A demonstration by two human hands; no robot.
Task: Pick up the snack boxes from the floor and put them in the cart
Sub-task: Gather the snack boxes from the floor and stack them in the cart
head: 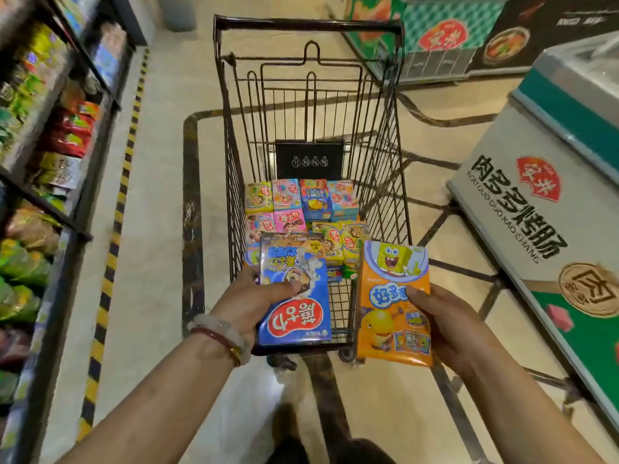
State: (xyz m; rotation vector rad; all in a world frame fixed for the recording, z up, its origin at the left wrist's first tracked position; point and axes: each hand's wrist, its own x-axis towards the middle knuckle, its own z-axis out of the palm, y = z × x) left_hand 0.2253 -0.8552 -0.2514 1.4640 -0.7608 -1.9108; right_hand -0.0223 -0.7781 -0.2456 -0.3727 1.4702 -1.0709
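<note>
My left hand (pixel 249 303) grips a blue snack box (pixel 294 296) with a red label, held over the near end of the wire cart (pixel 234 182). To its right, my right hand (pixel 445 323) grips an orange snack box (pixel 392 306) with a yellow cartoon figure, at the cart's near right corner. Several small colourful snack boxes (pixel 301 202) lie packed on the cart's floor, in rows toward the far end. The blue box hides part of them.
Shelves of bagged snacks (pixel 43 155) line the left side behind a yellow-black floor stripe (pixel 117 229). A white chest freezer (pixel 542 202) stands close on the right, another freezer (pixel 435 41) at the back right. Tiled floor surrounds the cart.
</note>
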